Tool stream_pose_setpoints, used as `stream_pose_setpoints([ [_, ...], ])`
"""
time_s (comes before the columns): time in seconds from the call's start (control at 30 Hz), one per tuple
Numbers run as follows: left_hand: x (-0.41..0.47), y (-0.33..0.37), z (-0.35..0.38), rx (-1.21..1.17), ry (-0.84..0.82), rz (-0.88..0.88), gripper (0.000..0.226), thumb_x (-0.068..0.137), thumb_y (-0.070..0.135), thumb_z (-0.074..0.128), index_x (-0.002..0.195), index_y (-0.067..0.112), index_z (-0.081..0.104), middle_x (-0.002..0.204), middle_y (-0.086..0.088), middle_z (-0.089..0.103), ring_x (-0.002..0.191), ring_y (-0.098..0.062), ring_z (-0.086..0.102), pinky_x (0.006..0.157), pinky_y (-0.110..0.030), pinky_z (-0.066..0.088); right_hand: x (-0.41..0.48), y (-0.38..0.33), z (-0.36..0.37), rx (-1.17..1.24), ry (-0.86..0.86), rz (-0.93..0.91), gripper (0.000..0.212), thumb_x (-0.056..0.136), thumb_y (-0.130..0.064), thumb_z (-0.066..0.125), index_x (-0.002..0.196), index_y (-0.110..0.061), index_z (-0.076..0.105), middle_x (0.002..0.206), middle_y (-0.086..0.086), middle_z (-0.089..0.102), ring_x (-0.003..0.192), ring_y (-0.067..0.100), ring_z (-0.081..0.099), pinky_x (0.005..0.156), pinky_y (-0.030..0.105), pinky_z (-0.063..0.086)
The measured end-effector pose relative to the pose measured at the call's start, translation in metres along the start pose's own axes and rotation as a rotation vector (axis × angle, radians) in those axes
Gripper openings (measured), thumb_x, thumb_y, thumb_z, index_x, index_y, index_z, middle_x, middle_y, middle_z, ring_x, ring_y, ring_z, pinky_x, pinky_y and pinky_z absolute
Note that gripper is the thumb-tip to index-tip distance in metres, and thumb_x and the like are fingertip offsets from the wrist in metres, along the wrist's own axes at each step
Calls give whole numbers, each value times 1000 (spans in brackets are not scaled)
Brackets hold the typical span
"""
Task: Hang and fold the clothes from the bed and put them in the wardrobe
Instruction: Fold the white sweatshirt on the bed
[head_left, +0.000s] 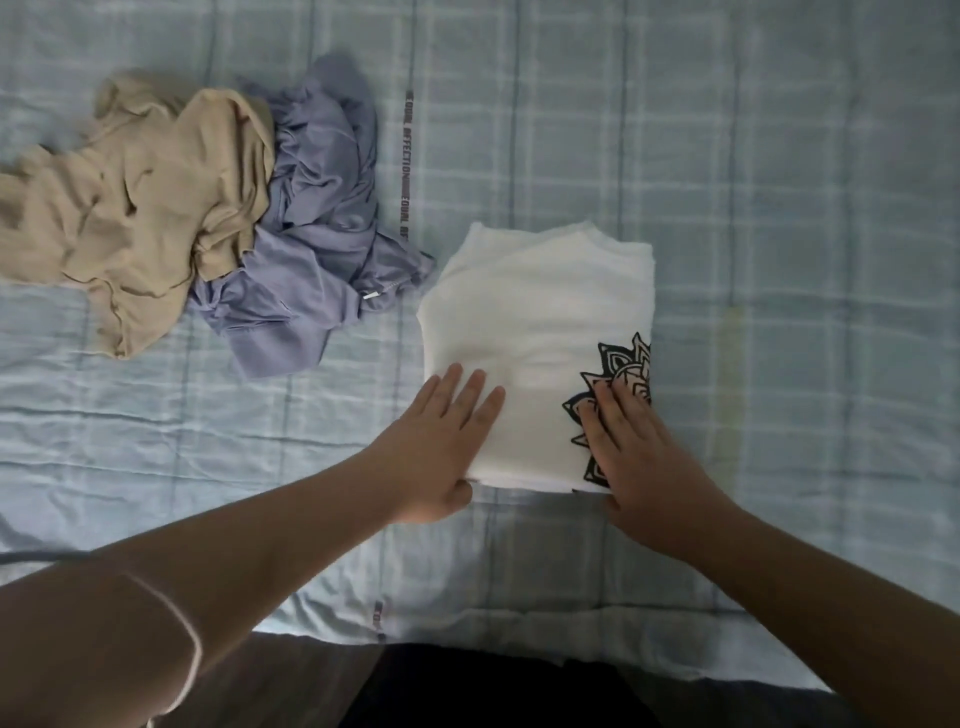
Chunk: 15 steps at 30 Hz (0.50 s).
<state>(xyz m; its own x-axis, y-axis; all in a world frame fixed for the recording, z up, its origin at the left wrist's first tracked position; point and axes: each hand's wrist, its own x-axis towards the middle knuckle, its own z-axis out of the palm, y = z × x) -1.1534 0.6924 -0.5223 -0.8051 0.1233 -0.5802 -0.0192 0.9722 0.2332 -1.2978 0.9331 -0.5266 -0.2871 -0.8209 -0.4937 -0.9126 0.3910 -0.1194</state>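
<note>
White folded shirt (535, 312), its black print (631, 364) partly under right hand (644, 457).

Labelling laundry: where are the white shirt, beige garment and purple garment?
white shirt (535, 312), head view, plain upper middle.
beige garment (156, 208), head view, crumpled middle.
purple garment (322, 208), head view, creased middle.

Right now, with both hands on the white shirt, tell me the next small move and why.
Probably slide both hands under the near edge and lift the white shirt off the bed. It already lies folded into a neat rectangle, the left hand and right hand rest flat on its near end, and the beige garment and lilac garment wait crumpled to the left.
</note>
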Motion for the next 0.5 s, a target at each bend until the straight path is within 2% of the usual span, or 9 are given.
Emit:
stream_pose_setpoints([
  [0.1,1,7,18,-39,14,-30,108,87,42,57,154,13,-22,162,-21,-20,145,-43,-27,122,-52,-8,6,-9,15,50,-40,52,109,64,-27,81,152,1,24,159,30,17,148,45,13,121,52,15],
  [0.23,-2,1,6,-195,-39,-27,103,87,37,57,156,15,-16,164,-15,-15,149,-36,-23,124,-50,1,4,0,-6,226,-72,35,104,77,-30,68,157,-12,3,164,17,-1,151,32,-8,123,42,2],
  [0.27,-4,-2,-6,-268,-57,-43,99,88,36,56,157,19,-12,166,-10,-10,151,-30,-17,125,-45,5,3,3,-22,334,-113,26,98,79,-29,63,157,-14,7,165,14,2,152,28,-5,123,37,3],
  [0.3,-6,-6,-24,-345,-74,-71,94,90,35,56,158,24,-6,167,-3,-3,153,-22,-9,125,-39,9,3,7,-41,462,-144,39,91,77,-26,60,157,-16,17,163,12,15,151,26,9,122,32,12],
  [0.33,-7,-12,-43,-409,-99,-104,88,90,34,58,159,29,3,166,4,8,153,-16,4,123,-32,13,3,11,-59,587,-165,74,82,75,-24,59,151,-19,29,153,9,35,142,23,33,116,27,26],
  [0.37,-8,-19,-62,-464,-109,-124,82,89,32,60,158,34,15,162,9,22,149,-14,21,120,-28,21,4,16,-79,666,-183,108,71,74,-23,61,141,-25,37,135,4,53,120,18,53,102,24,41],
  [0.4,-7,-28,-80,-524,-109,-123,75,86,32,62,153,37,29,154,11,39,140,-15,39,113,-28,32,6,22,-96,679,-212,125,62,74,-22,63,131,-31,40,116,-1,61,97,13,61,85,24,47],
  [0.43,-5,-38,-96,-601,-115,-107,67,80,33,63,144,40,42,141,12,52,126,-14,51,105,-31,41,10,29,-111,654,-240,127,55,74,-23,65,122,-35,41,102,-6,64,82,10,61,72,23,48],
  [0.5,5,-59,-116,-776,-78,-108,54,66,41,61,120,39,59,115,12,64,105,-12,60,91,-35,49,24,47,-133,646,-235,153,43,75,-26,69,110,-38,48,91,-12,63,75,4,60,62,19,43],
])
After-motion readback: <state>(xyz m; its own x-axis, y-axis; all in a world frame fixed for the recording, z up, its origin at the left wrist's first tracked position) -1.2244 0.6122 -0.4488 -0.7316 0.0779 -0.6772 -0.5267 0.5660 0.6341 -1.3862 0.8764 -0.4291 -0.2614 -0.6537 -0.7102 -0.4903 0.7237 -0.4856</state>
